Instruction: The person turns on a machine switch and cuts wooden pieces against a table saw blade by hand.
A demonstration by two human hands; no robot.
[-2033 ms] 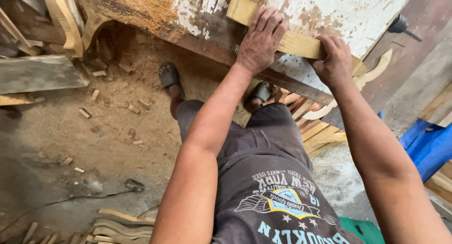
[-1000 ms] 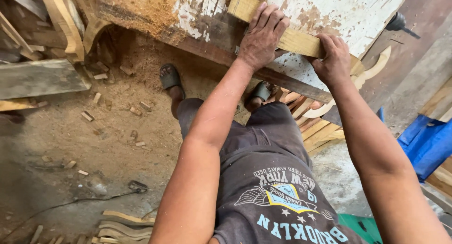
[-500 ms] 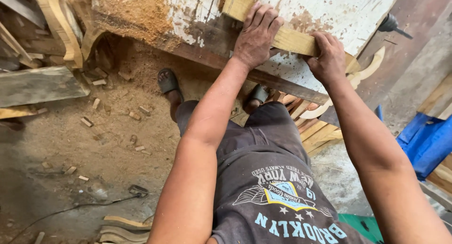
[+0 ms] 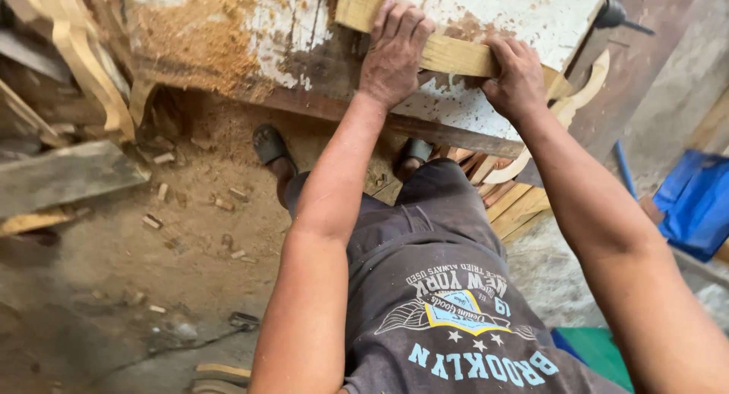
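A person at a worn, white-painted worktable [image 4: 493, 14] presses a pale wooden strip [image 4: 448, 53] flat against its top with both hands, seen from above. The strip lies slantwise across the table, its left end near the top edge of the view and its right end reaching toward the table's right-hand corner. The table's near edge [image 4: 425, 126], a dark bare-wood lip, runs just below the strip, leaving only a narrow band of tabletop between the two. To the left of the strip the surface is caked with orange sawdust [image 4: 205, 29]; beyond the strip the top runs out of view.

The left hand [image 4: 395, 52] lies palm-down across the strip, fingers spread a little and draped over its far edge. The right hand [image 4: 516, 75] wraps the strip close to its right end, fingers curled over the top in a narrow grip, the thumb hidden beneath.

Below the table edge, the person's sandalled feet [image 4: 269, 145] stand on a floor littered with sawdust and small wood offcuts [image 4: 159, 221]. Curved cut wooden pieces [image 4: 76, 52] lean at the far left, and more flat lengths [image 4: 516, 204] are stacked by the right leg. A blue sheet [image 4: 699, 200] lies at the right edge.
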